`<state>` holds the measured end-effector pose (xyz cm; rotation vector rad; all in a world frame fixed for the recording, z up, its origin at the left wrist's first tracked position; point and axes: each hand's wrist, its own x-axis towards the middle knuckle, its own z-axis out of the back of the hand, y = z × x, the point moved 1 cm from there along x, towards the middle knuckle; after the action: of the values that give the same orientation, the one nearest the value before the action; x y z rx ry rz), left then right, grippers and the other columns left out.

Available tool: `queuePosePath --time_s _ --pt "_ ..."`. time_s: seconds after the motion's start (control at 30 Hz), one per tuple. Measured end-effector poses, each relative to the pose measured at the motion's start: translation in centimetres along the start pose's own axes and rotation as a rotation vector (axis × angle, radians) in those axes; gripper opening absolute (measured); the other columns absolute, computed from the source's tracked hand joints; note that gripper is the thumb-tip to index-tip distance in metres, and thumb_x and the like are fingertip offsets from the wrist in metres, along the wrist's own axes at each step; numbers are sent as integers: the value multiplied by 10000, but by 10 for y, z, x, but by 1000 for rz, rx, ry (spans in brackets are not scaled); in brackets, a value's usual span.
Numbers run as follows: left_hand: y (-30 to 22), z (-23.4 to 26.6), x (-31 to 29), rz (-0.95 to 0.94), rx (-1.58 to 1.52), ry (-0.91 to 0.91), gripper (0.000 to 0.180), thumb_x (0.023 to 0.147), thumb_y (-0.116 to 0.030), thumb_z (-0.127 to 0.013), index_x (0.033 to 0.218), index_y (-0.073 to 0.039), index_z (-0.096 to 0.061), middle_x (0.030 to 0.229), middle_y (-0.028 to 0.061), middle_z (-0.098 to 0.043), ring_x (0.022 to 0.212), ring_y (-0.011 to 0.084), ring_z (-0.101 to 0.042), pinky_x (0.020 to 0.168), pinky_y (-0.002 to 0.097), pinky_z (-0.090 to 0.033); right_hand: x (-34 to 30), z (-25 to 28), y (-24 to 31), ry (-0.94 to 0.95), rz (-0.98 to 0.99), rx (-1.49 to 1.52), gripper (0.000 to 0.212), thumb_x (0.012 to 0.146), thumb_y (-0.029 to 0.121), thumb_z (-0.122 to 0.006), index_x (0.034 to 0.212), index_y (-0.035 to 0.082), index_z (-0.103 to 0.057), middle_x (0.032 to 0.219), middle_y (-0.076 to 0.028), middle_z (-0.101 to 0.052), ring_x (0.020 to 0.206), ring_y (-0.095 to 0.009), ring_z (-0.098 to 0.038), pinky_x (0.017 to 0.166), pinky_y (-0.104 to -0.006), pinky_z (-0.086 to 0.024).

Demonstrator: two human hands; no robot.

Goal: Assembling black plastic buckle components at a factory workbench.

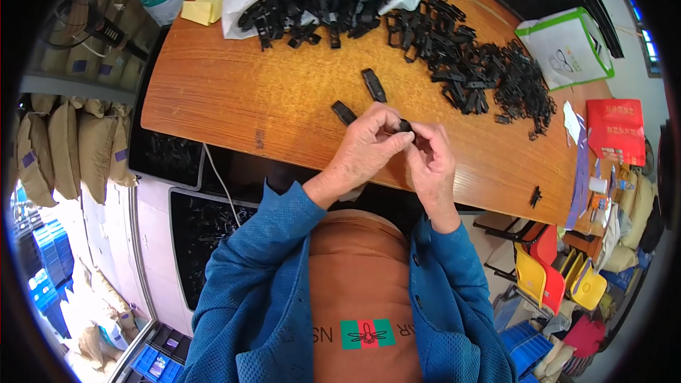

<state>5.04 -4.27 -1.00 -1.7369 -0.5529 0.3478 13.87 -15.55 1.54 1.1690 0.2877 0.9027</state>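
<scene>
Over the near edge of the wooden table (284, 92), my left hand (365, 145) and my right hand (434, 167) meet. Between their fingertips is a small black plastic part (405, 126), mostly hidden by the fingers. My left hand is closed on it with thumb and fingers, and my right fingertips pinch at its right side. Just beyond my left hand lie an oblong black plastic piece (373, 85) and a similar piece (344, 113), both apart from the fingers.
A white sack (237, 7) spills black plastic parts (319, 3) at the back. To its right spread a heap of black clips (454, 57) and a heap of smaller black pieces (525, 89). A white-green bag (564, 50) and red bag (616, 131) stand right. Black bins (206, 237) sit below left.
</scene>
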Motion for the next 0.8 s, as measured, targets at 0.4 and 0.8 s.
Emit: queuePosePath --time_s 0.4,0.8 --pt "-34 71 57 -332 1148 6 155 792 -48 -600 945 -67 -590 991 116 -508 883 249 -553 683 336 -502 6 3 -37 128 -631 706 257 862 97 -662 1103 14 -625 892 -45 -675 697 -101 -607 593 -201 -462" --pt "-47 93 93 -585 1177 31 223 754 7 -647 958 -53 -578 950 70 -578 875 215 -581 717 330 -498 15 -8 -28 14 -636 755 227 903 115 -617 1105 10 -616 902 -73 -673 659 -112 -608 580 -227 -487"
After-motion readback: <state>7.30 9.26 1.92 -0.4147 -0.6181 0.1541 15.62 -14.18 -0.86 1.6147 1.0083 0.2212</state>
